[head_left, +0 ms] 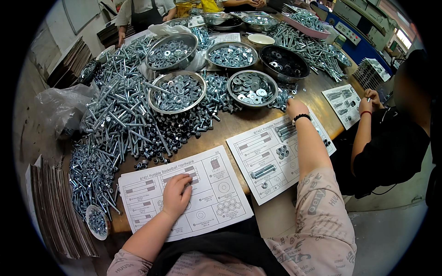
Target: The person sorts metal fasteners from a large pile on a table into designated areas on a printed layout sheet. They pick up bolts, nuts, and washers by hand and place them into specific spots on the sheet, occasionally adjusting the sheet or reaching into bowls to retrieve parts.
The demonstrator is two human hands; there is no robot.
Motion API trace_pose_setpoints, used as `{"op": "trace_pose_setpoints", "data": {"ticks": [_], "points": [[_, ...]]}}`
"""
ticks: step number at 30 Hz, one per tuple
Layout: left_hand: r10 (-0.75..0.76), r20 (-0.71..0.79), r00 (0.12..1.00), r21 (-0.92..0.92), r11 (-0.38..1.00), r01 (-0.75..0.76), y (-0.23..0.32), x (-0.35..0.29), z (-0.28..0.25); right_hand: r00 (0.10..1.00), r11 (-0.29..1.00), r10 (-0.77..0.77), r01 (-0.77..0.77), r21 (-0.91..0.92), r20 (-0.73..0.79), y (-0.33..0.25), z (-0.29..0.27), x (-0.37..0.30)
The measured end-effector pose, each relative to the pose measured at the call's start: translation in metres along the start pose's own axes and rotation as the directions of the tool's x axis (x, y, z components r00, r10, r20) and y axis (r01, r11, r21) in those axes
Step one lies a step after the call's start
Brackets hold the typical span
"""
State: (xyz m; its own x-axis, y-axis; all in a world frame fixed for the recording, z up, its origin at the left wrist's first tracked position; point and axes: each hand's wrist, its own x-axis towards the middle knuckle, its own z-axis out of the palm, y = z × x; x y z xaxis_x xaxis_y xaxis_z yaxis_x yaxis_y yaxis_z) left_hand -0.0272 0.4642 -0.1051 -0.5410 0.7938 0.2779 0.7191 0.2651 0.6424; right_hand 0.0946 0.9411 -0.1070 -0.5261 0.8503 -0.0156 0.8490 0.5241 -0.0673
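My left hand [177,195] lies flat on a stack of printed hardware sheets [235,187], its fingers stretched out. My right hand [296,109], with a dark bead bracelet on the wrist, reaches over a second printed sheet [246,187]. Its fingers are drawn together beside a small heap of silvery hardware [280,102]; what they hold is hidden. On that second sheet lie long bolts [263,171], a cluster of nuts [282,152] and several small dark pieces [326,143]. Just left of my right hand stands a steel bowl of large washers [252,89].
Loose bolts [124,101] and dark-centred nuts [172,131] cover the table's left. Behind stand a washer bowl [177,92] and a black bowl [284,63]. A co-worker [391,133] sits at the right, hands over another sheet [342,105]. Cardboard stacks [57,207] stand at the left.
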Motion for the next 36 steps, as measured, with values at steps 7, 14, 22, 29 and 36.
{"op": "trace_pose_setpoints", "data": {"ticks": [7,14,22,29,36], "points": [[0.015,-0.023,1.000,-0.017,1.000,-0.016,-0.001,0.001,0.001,0.992,0.993,-0.118,0.117,0.026,0.037,0.000,-0.004,-0.003],[0.008,-0.022,1.000,-0.033,0.999,-0.009,0.000,0.001,0.000,0.990,0.990,-0.130,0.126,0.062,0.056,-0.007,0.000,-0.003],[0.022,-0.023,1.000,-0.025,0.999,-0.022,-0.002,0.000,0.000,0.961,0.894,-0.269,0.223,0.388,0.067,-0.006,0.018,0.003],[0.021,-0.033,0.999,-0.040,0.999,-0.022,-0.001,-0.001,0.000,0.916,0.726,-0.382,0.215,0.653,0.123,-0.023,0.007,-0.017],[-0.016,-0.062,0.998,-0.100,0.995,0.010,-0.003,-0.002,0.000,0.944,0.640,-0.300,0.094,0.763,0.135,-0.038,-0.019,-0.051]]}}
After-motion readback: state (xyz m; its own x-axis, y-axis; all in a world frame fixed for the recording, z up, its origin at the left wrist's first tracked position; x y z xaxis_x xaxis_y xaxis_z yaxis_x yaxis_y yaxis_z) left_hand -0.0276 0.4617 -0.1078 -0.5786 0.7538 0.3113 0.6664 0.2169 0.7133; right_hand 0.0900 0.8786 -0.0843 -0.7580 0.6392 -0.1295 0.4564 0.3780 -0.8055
